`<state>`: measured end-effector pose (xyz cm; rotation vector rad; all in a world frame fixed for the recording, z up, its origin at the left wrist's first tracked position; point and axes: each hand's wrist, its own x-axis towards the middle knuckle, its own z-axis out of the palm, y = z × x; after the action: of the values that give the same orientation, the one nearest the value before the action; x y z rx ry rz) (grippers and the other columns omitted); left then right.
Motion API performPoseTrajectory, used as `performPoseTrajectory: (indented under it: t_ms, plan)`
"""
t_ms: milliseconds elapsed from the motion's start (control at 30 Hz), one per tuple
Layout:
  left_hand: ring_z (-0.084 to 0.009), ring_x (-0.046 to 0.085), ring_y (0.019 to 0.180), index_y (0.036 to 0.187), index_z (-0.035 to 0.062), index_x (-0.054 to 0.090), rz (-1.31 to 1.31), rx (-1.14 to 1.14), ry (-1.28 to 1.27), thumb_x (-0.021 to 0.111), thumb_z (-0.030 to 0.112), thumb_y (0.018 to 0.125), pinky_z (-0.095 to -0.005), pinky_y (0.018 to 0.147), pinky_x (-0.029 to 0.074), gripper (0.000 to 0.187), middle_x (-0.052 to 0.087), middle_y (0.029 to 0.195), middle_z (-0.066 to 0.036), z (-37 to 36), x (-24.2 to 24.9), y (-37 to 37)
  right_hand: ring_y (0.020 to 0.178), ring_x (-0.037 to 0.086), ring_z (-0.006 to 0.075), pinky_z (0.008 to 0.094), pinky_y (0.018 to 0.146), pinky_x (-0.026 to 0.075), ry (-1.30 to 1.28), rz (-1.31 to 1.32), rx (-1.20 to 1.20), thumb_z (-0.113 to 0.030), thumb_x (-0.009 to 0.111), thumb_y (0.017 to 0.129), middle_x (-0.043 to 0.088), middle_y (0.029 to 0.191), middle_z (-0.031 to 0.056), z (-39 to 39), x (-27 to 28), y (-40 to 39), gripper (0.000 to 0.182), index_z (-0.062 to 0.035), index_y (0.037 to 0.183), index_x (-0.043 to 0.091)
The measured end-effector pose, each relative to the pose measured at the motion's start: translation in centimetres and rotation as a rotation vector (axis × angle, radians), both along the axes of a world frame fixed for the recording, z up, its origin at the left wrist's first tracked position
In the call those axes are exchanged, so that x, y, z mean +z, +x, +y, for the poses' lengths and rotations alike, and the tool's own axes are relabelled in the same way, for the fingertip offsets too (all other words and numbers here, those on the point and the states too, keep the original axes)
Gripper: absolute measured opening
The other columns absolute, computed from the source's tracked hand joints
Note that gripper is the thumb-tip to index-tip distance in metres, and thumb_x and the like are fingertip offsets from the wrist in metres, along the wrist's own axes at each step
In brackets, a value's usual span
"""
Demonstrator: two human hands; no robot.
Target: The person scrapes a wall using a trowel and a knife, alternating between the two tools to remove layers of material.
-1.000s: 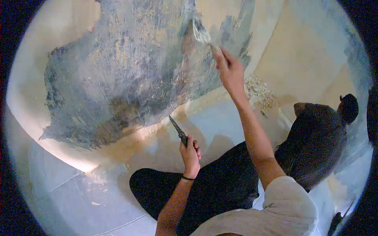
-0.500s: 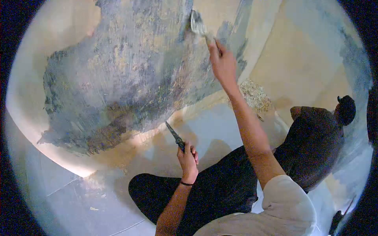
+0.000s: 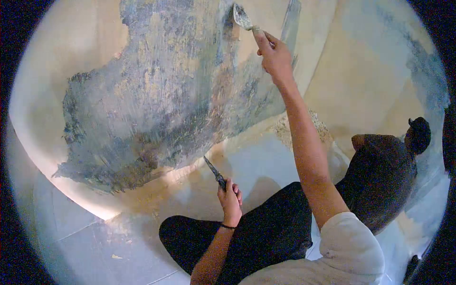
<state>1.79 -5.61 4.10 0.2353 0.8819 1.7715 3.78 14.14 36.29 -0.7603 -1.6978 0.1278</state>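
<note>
My left hand (image 3: 231, 199), with a dark band at its wrist, is closed round the handle of a dark pointed tool (image 3: 214, 172). Its narrow tip points up and left, near the lower edge of the curved wall. Stretched far upward, my right hand (image 3: 276, 57) grips the light handle of a scraper (image 3: 243, 18). The scraper's flat, smeared blade is at or close to the wall surface; actual contact is unclear. Rough grey-blue patches cover much of the pale wall (image 3: 166, 80).
A heap of pale shavings or crumbs (image 3: 323, 130) lies at the wall's foot, partly behind my right forearm. My dark-clad legs (image 3: 270, 213) are folded on the tiled floor (image 3: 90, 242). Small scraps lie at lower left. More patched wall curves round on the right.
My right hand and the scraper have moved slightly up, and the blade is turned differently. The whole view has shifted a little, with the wall and my left hand appearing slightly lower and further right.
</note>
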Motion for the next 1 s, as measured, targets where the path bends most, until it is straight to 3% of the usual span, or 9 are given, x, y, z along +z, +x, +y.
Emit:
performPoseTrajectory:
  t_ms: [167, 300, 400, 500, 533, 667, 800, 867, 1000]
  plan:
    - [-0.0061, 0.038, 0.040, 0.082, 0.0133, 0.041, -0.012, 0.025, 0.006, 0.050, 0.029, 0.096, -0.0233, 0.031, 0.026, 0.023, 0.041, 0.061, 0.004, -0.2, 0.6, -0.5, 0.052, 0.053, 0.0093, 0.0269, 0.053, 0.043, 0.004, -0.196, -0.106, -0.049, 0.055, 0.088, 0.058, 0.060, 0.0049, -1.7, -4.9, 3.1, 0.054, -0.0049, 0.119, 0.062]
    - [-0.0062, 0.038, 0.041, 0.082, 0.0133, 0.042, 0.012, 0.044, -0.013, 0.051, 0.030, 0.095, -0.0231, 0.032, 0.025, 0.023, 0.041, 0.061, 0.004, -1.0, 0.9, -0.7, 0.057, 0.055, 0.0090, 0.0278, 0.056, 0.045, -0.191, -0.269, -0.112, -0.046, 0.056, 0.088, 0.060, 0.062, 0.0049, -3.9, -2.3, 3.0, 0.049, -0.0073, 0.117, 0.063]
    - [-0.0062, 0.038, 0.041, 0.082, 0.0134, 0.041, 0.027, 0.022, -0.014, 0.052, 0.031, 0.094, -0.0227, 0.033, 0.025, 0.024, 0.041, 0.061, 0.004, -1.1, 0.8, 0.1, 0.083, 0.067, 0.0353, 0.0415, 0.075, 0.051, -0.085, -0.309, -0.066, -0.048, 0.051, 0.090, 0.068, 0.089, 0.0226, -2.3, -2.0, 3.9, 0.053, -0.0017, 0.114, 0.064]
    - [-0.0061, 0.037, 0.041, 0.081, 0.0137, 0.041, 0.031, 0.006, -0.022, 0.052, 0.031, 0.094, -0.0224, 0.033, 0.025, 0.024, 0.041, 0.062, 0.004, -1.0, 1.3, 0.4, 0.058, 0.056, 0.0128, 0.0313, 0.055, 0.044, 0.018, -0.346, -0.111, -0.044, 0.055, 0.090, 0.058, 0.063, 0.0086, -1.2, -3.4, 3.9, 0.051, -0.0025, 0.118, 0.061]
    - [-0.0060, 0.037, 0.041, 0.080, 0.0138, 0.041, 0.031, 0.004, -0.030, 0.052, 0.030, 0.094, -0.0223, 0.033, 0.025, 0.024, 0.041, 0.062, 0.004, -1.2, 1.3, 0.5, 0.059, 0.056, 0.0143, 0.0319, 0.055, 0.044, 0.030, -0.330, -0.095, -0.044, 0.055, 0.090, 0.058, 0.064, 0.0093, -0.8, -4.7, 3.6, 0.052, -0.0014, 0.119, 0.059]
    - [-0.0054, 0.037, 0.043, 0.084, 0.0136, 0.045, 0.082, 0.043, -0.020, 0.052, 0.031, 0.095, -0.0212, 0.034, 0.027, 0.022, 0.043, 0.063, 0.004, -0.8, 0.1, 0.2, 0.061, 0.056, 0.0199, 0.0347, 0.057, 0.044, -0.156, -0.275, -0.027, -0.042, 0.054, 0.091, 0.059, 0.068, 0.0123, 0.6, -14.6, 3.3, 0.057, 0.0034, 0.124, 0.052]
    - [-0.0055, 0.041, 0.048, 0.086, 0.0119, 0.049, 0.210, 0.134, -0.028, 0.055, 0.030, 0.094, -0.0201, 0.041, 0.033, 0.021, 0.046, 0.064, 0.004, 0.7, -2.4, -0.2, 0.052, 0.050, 0.0092, 0.0279, 0.048, 0.041, -0.466, -0.148, 0.173, -0.032, 0.052, 0.093, 0.055, 0.064, 0.0048, -3.1, -28.4, 6.1, 0.039, 0.0036, 0.108, 0.058]
    - [-0.0058, 0.042, 0.049, 0.083, 0.0115, 0.049, 0.299, 0.157, -0.033, 0.056, 0.028, 0.094, -0.0203, 0.043, 0.035, 0.021, 0.046, 0.064, 0.004, 1.7, -4.9, 0.1, 0.047, 0.049, 0.0107, 0.0287, 0.047, 0.040, -0.477, -0.126, 0.120, -0.034, 0.053, 0.093, 0.054, 0.062, 0.0035, -4.4, -36.5, 7.8, 0.037, 0.0018, 0.102, 0.059]
    - [-0.0058, 0.043, 0.051, 0.080, 0.0102, 0.049, 0.407, -0.079, -0.175, 0.054, 0.034, 0.094, -0.0231, 0.046, 0.037, 0.029, 0.046, 0.063, 0.004, 3.5, -9.1, 0.5, 0.043, 0.048, 0.0132, 0.0279, 0.039, 0.036, -1.016, 0.106, 0.124, -0.036, 0.057, 0.091, 0.054, 0.062, 0.0020, -9.2, -46.1, 11.8, 0.033, -0.0034, 0.086, 0.056]
